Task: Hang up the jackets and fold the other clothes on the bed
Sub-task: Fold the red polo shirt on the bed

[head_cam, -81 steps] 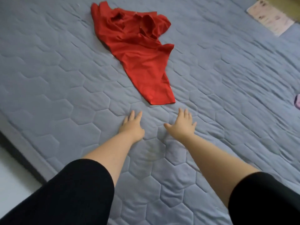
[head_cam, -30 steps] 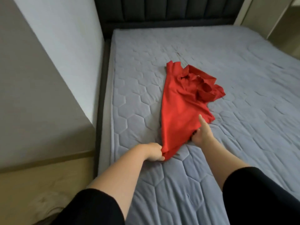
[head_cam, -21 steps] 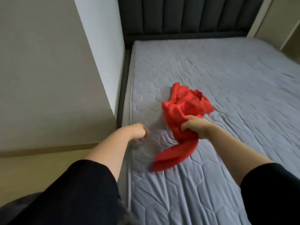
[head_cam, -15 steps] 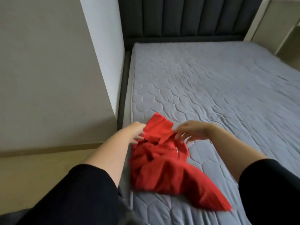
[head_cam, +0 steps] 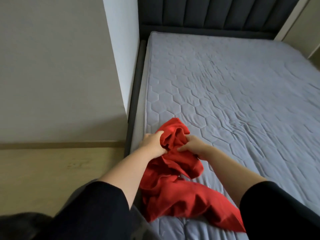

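A crumpled red garment [head_cam: 174, 191] lies bunched at the near left edge of the bed [head_cam: 233, 94], which has a grey quilted cover. My left hand [head_cam: 153, 142] grips the garment's upper left part, fingers curled into the cloth. My right hand [head_cam: 193, 146] grips the cloth just to the right, a short gap away. The lower part of the garment spreads toward me over the mattress. Black sleeves cover both my upper arms.
A dark padded headboard [head_cam: 216, 13] stands at the far end. A pale wall [head_cam: 60, 66] and a white wall corner [head_cam: 124, 49] run along the bed's left side, above a strip of light wooden floor [head_cam: 52, 174]. Bare mattress stretches out to the right.
The garment was dragged from mid-bed to the near left edge. Half a second ago my hands were at its top edge with looser fingers; now both grip bunched cloth, closer together.
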Tool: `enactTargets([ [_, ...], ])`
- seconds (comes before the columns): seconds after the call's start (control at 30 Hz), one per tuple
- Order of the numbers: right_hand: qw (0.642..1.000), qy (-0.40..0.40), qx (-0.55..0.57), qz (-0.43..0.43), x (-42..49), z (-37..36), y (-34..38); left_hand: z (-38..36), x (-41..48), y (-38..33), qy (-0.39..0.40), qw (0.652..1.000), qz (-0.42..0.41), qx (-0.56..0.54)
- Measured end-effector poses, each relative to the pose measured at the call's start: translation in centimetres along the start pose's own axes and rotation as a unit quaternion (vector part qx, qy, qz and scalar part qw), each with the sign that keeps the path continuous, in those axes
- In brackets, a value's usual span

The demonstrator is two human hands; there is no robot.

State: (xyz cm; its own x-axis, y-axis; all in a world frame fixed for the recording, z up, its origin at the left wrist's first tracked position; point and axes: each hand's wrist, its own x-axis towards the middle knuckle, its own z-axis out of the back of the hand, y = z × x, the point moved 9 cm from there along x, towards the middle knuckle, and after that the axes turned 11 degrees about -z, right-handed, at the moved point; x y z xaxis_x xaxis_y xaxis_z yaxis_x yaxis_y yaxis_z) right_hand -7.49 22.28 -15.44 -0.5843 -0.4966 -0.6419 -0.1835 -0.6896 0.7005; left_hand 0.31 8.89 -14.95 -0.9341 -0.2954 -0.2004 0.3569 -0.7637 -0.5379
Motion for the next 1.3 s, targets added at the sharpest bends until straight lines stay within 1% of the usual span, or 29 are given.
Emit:
enactTargets([
  [0.1, 0.995, -0.039, -0.080, 0.056, -1.8, 0.8, 4.3, 3.3, -0.4, -2.0, -0.050, 0.992, -0.078, -0.086],
  [0.13, 0.991, -0.042, -0.100, 0.074, -2.5, 1.0, 6.0, 4.8, -0.6, -2.7, -0.071, 0.988, -0.101, -0.093],
  [0.2, 0.983, -0.041, -0.141, 0.115, -4.2, 1.2, 9.6, 8.4, -1.2, -4.1, -0.118, 0.981, -0.142, -0.061],
  [0.27, 0.971, -0.050, -0.183, 0.147, -6.2, 1.2, 12.9, 11.8, -2.0, -5.1, -0.154, 0.972, -0.166, -0.056],
  [0.37, 0.954, -0.094, -0.217, 0.186, -9.3, 1.2, 17.8, 16.3, -3.6, -5.6, -0.169, 0.968, -0.145, -0.119],
  [0.47, 0.945, -0.144, -0.197, 0.219, -12.5, 0.6, 22.2, 20.5, -6.0, -6.0, -0.172, 0.951, -0.119, -0.228],
  [0.57, 0.932, -0.144, -0.192, 0.273, -16.7, -1.7, 27.6, 25.9, -9.8, -5.9, -0.210, 0.918, -0.093, -0.322],
  [0.67, 0.917, -0.126, -0.166, 0.341, -21.9, -5.1, 34.0, 33.3, -15.4, -5.3, -0.297, 0.884, -0.099, -0.347],
  [0.73, 0.909, -0.101, -0.138, 0.380, -25.7, -7.9, 38.5, 38.7, -19.7, -4.6, -0.370, 0.859, -0.101, -0.339],
  [0.77, 0.909, -0.068, -0.110, 0.396, -27.7, -9.5, 40.7, 41.4, -22.0, -4.2, -0.404, 0.848, -0.099, -0.329],
  [0.83, 0.908, 0.024, -0.040, 0.417, -31.5, -13.0, 44.5, 46.2, -26.6, -3.5, -0.457, 0.828, -0.095, -0.312],
  [0.9, 0.902, 0.094, 0.009, 0.421, -35.0, -16.3, 47.8, 50.1, -30.8, -3.0, -0.493, 0.817, -0.086, -0.286],
  [1.0, 0.892, 0.158, 0.034, 0.422, -38.9, -20.4, 51.0, 54.1, -36.1, -1.9, -0.529, 0.809, -0.065, -0.249],
  [1.03, 0.884, 0.166, 0.037, 0.435, -39.9, -21.4, 51.8, 55.0, -37.6, -1.5, -0.539, 0.810, -0.055, -0.226],
  [1.07, 0.875, 0.149, 0.031, 0.460, -40.9, -21.9, 52.5, 55.9, -39.1, -1.2, -0.551, 0.812, -0.042, -0.184],
  [1.13, 0.843, 0.048, -0.022, 0.535, -42.6, -22.3, 53.6, 57.2, -41.6, -0.9, -0.575, 0.814, -0.011, -0.083],
  [1.2, 0.789, -0.066, -0.100, 0.602, -44.3, -23.1, 54.1, 57.6, -42.9, -0.5, -0.572, 0.820, 0.012, -0.030],
  [1.23, 0.764, -0.100, -0.124, 0.626, -45.0, -23.6, 54.2, 57.4, -43.2, -0.3, -0.567, 0.824, 0.020, -0.013],
  [1.3, 0.736, -0.126, -0.139, 0.650, -45.7, -24.4, 54.0, 57.2, -43.5, -0.2, -0.561, 0.826, 0.036, 0.046],
])
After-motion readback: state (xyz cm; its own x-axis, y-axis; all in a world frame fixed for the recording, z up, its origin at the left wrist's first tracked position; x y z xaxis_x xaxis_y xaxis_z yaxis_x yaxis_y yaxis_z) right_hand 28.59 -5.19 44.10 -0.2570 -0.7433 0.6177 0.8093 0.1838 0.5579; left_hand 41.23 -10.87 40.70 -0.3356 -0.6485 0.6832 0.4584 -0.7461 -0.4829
